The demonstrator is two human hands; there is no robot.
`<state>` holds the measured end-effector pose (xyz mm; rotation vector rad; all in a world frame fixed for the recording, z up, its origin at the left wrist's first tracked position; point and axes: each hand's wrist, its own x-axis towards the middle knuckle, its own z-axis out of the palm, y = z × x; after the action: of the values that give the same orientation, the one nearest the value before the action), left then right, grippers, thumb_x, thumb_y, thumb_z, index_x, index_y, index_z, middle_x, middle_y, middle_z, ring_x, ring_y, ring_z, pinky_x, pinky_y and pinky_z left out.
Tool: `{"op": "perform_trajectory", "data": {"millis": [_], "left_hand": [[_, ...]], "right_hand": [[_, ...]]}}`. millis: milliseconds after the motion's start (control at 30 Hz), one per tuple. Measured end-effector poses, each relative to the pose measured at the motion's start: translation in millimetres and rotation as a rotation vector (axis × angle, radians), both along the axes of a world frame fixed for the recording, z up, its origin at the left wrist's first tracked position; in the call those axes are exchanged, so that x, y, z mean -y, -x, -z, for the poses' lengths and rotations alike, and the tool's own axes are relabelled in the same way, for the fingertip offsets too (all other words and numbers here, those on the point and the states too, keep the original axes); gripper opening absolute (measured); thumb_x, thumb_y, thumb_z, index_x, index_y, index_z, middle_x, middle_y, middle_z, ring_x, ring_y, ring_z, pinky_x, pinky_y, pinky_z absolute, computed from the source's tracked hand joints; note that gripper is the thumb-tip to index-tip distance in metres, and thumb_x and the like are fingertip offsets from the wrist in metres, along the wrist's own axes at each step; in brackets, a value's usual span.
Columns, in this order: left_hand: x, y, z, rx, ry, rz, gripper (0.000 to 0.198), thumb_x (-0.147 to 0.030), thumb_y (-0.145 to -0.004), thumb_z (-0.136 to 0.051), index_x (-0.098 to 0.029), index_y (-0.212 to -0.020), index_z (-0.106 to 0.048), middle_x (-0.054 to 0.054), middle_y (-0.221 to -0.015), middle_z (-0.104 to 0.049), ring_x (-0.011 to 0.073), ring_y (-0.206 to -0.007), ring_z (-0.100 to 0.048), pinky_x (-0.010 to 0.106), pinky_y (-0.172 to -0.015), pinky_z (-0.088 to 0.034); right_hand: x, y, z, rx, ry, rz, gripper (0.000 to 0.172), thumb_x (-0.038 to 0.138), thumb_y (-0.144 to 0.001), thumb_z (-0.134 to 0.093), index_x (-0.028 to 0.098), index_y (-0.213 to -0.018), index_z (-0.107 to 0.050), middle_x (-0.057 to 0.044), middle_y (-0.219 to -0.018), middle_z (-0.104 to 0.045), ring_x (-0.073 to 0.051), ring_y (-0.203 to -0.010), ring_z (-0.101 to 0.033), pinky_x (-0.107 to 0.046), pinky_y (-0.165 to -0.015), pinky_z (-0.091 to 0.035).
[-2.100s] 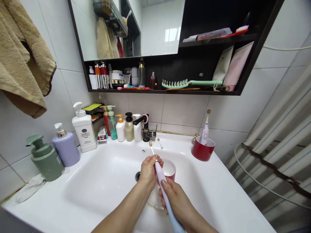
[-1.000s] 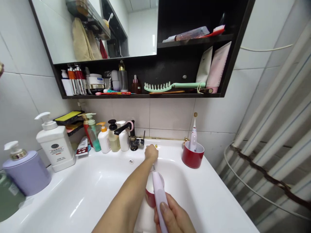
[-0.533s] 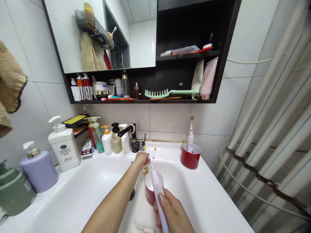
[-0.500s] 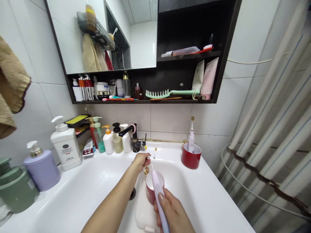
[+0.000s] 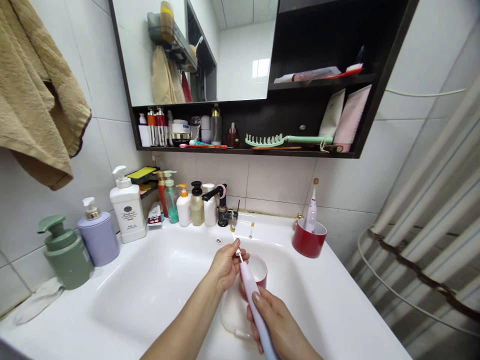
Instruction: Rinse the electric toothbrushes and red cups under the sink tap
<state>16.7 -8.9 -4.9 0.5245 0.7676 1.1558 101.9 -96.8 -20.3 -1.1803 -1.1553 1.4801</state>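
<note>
My right hand (image 5: 277,315) is wrapped around the pale lilac handle of an electric toothbrush (image 5: 255,300), tilted up and away from me. Between the fingers of my left hand (image 5: 225,265) is a small white brush head (image 5: 235,240) with yellowish bristles. Its lower end meets the thin metal shaft at the top of the handle; whether it is fully seated I cannot tell. Behind both hands a red cup (image 5: 261,281), white inside, stands in the sink, partly hidden. A white case (image 5: 234,320) lies beneath it. A second brush head (image 5: 252,230) rests on the back ledge.
A red cup (image 5: 309,245) holding another electric toothbrush (image 5: 311,212) stands on the sink's right rim. Behind the basin rises a black faucet (image 5: 222,207). Pump bottles (image 5: 129,215) line the left and back. A dark mirror cabinet (image 5: 247,152) hangs above.
My left hand has drawn back from the ledge with the brush head, bringing it onto the toothbrush handle's shaft. The view has shifted left.
</note>
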Motion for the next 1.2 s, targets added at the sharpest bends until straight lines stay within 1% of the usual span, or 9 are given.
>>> {"op": "perform_trajectory", "data": {"millis": [133,300,467,633,733,900,1033,1100,1200], "left_hand": [[1,-1,3.1,0.026,-0.011,-0.012,0.016,-0.024,-0.060,-0.054,-0.012,-0.058,-0.043,-0.001,-0.048,-0.050,0.0067,-0.043,-0.051,0.017,-0.045,-0.041],[4,-1,2.5,0.020,-0.027,-0.022,0.017,-0.024,-0.061,-0.054,-0.013,-0.059,-0.042,-0.001,-0.049,-0.050,0.0063,-0.045,-0.051,0.017,-0.047,-0.041],[7,-3,4.2,-0.068,-0.111,-0.001,0.016,-0.026,-0.064,-0.049,-0.014,-0.060,-0.040,0.000,-0.051,-0.051,0.0079,-0.046,-0.052,0.019,-0.047,-0.040],[11,-8,5.1,-0.103,-0.156,0.019,0.017,-0.027,-0.064,-0.048,-0.014,-0.061,-0.038,-0.001,-0.052,-0.052,0.0077,-0.046,-0.051,0.019,-0.046,-0.039],[14,-11,3.2,-0.143,-0.150,0.032,0.017,-0.027,-0.064,-0.048,-0.015,-0.060,-0.037,-0.001,-0.051,-0.052,0.0087,-0.047,-0.052,0.019,-0.046,-0.038],[18,-13,-0.1,-0.172,-0.145,0.014,0.015,-0.026,-0.064,-0.047,-0.014,-0.061,-0.039,-0.001,-0.053,-0.052,0.0091,-0.050,-0.052,0.021,-0.049,-0.038],[20,-12,-2.2,-0.192,-0.170,0.038,0.015,-0.026,-0.062,-0.049,-0.013,-0.060,-0.041,0.000,-0.056,-0.053,0.0093,-0.053,-0.052,0.022,-0.052,-0.038],[20,-11,-2.5,-0.193,-0.195,0.056,0.015,-0.026,-0.061,-0.049,-0.013,-0.060,-0.042,0.000,-0.055,-0.053,0.0093,-0.052,-0.052,0.022,-0.053,-0.038],[19,-10,-1.4,-0.152,-0.208,0.088,0.017,-0.028,-0.060,-0.050,-0.013,-0.059,-0.042,0.000,-0.053,-0.052,0.0091,-0.050,-0.051,0.023,-0.053,-0.038]], "right_hand": [[0,2,1.9,-0.022,0.010,-0.017,0.027,0.042,-0.068,-0.035,0.016,-0.071,-0.039,0.004,-0.055,-0.042,-0.003,-0.034,-0.037,-0.015,-0.028,-0.027],[0,1,1.1,-0.044,0.036,-0.040,0.026,0.042,-0.070,-0.033,0.016,-0.068,-0.038,0.004,-0.055,-0.043,-0.003,-0.035,-0.037,-0.016,-0.030,-0.029],[-4,-1,9.2,0.024,0.018,-0.028,0.026,0.042,-0.069,-0.034,0.016,-0.068,-0.037,0.004,-0.055,-0.041,-0.004,-0.036,-0.037,-0.017,-0.029,-0.030],[-7,-1,15.6,0.084,-0.010,0.008,0.026,0.042,-0.070,-0.033,0.016,-0.073,-0.038,0.004,-0.056,-0.041,-0.005,-0.037,-0.039,-0.018,-0.030,-0.031],[-7,-2,13.9,0.091,-0.002,0.027,0.027,0.042,-0.070,-0.033,0.016,-0.077,-0.039,0.004,-0.056,-0.041,-0.005,-0.037,-0.038,-0.018,-0.031,-0.031],[-5,-4,10.9,0.101,-0.026,0.027,0.028,0.041,-0.070,-0.033,0.016,-0.078,-0.041,0.003,-0.056,-0.042,-0.005,-0.039,-0.038,-0.019,-0.033,-0.032],[-5,-4,10.2,0.116,-0.043,0.082,0.026,0.040,-0.069,-0.036,0.016,-0.078,-0.041,0.004,-0.055,-0.041,-0.005,-0.039,-0.039,-0.018,-0.034,-0.031],[-4,-3,8.7,0.079,-0.036,0.088,0.026,0.041,-0.067,-0.038,0.017,-0.077,-0.041,0.004,-0.055,-0.041,-0.005,-0.039,-0.039,-0.018,-0.033,-0.031],[-3,-1,5.5,-0.040,0.024,0.035,0.028,0.044,-0.068,-0.035,0.016,-0.069,-0.040,0.004,-0.052,-0.042,-0.004,-0.036,-0.037,-0.018,-0.032,-0.031]]}}
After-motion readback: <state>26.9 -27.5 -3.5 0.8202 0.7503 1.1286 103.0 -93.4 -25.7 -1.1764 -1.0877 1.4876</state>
